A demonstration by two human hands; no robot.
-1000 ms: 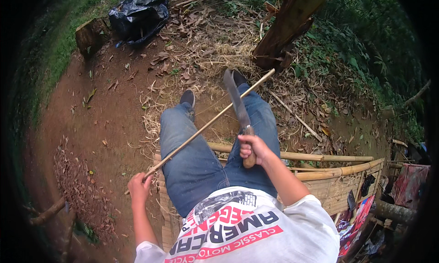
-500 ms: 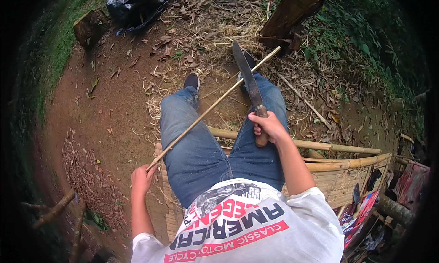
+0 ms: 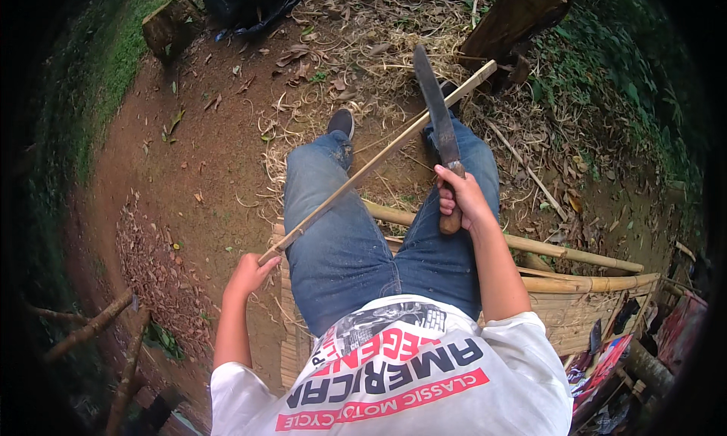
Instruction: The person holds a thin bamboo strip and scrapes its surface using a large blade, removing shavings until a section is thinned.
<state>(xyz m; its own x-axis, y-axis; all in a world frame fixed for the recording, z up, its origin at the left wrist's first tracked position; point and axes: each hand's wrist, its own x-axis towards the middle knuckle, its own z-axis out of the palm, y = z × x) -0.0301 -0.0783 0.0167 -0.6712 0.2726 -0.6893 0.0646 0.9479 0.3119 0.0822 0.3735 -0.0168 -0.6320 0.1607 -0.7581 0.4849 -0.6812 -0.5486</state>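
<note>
A long, thin bamboo strip slants across my thighs from lower left to upper right. My left hand is closed round its lower end, beside my left thigh. In my right hand is a machete, gripped by its wooden handle over my right thigh. Its dark, broad blade points up and away from me and crosses the strip near the strip's far end. Whether blade and strip touch I cannot tell.
I sit on a bamboo slat bench with bamboo poles along it. Pale shavings litter the ground by my feet. A tree trunk, a stump and a black plastic bag stand beyond. Branches lie at lower left.
The strip has turned in my left hand and shows a broader face. My left hand has shifted slightly up and right. The whole view has slid, so the scene sits further right.
</note>
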